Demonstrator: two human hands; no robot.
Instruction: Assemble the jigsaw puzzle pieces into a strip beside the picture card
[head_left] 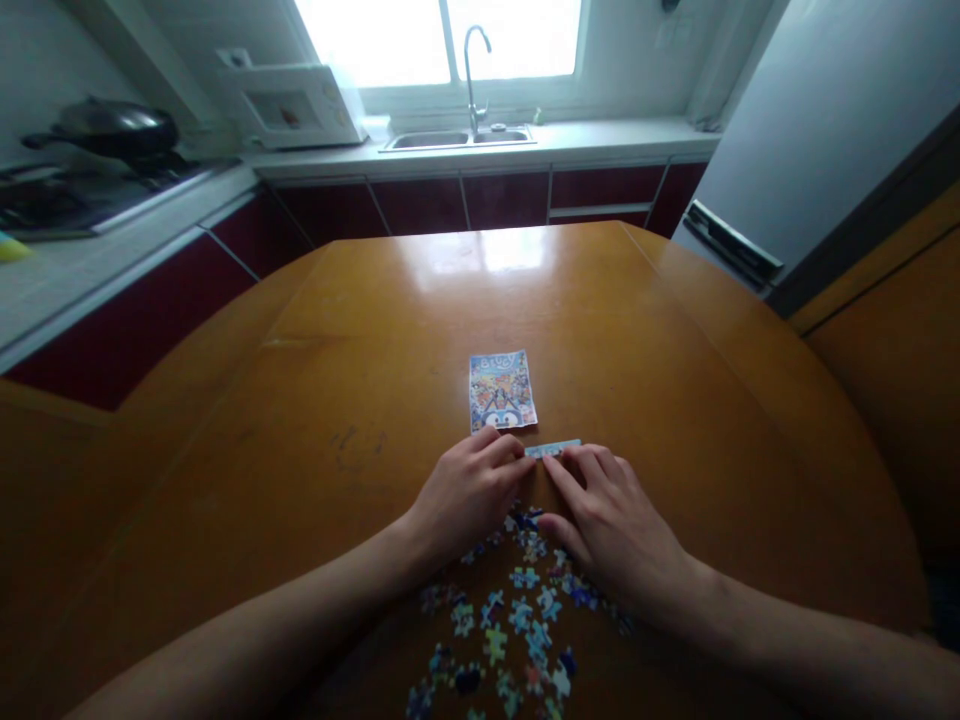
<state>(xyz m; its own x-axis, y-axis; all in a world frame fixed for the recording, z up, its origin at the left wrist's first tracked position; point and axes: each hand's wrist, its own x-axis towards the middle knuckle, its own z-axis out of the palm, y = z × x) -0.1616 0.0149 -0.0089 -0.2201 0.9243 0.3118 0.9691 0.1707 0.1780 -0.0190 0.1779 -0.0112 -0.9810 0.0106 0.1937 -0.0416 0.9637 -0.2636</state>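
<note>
Both my hands rest on a wooden table (375,330), fingertips meeting over a short row of joined light-blue puzzle pieces (553,448). My left hand (469,492) curls its fingers down onto the row's left end. My right hand (607,520) lies over the right part, fingers bent and pressing on it. Just beyond the row lies a small colourful reference picture (502,390) with a cartoon figure. Several loose jigsaw pieces (510,625) are scattered on the table between my forearms, close to me.
A kitchen counter with a sink and tap (472,120) runs along the far wall under a bright window. A microwave (289,105) and a pan on a stove (112,130) stand at the left. A grey fridge (810,140) stands at the right.
</note>
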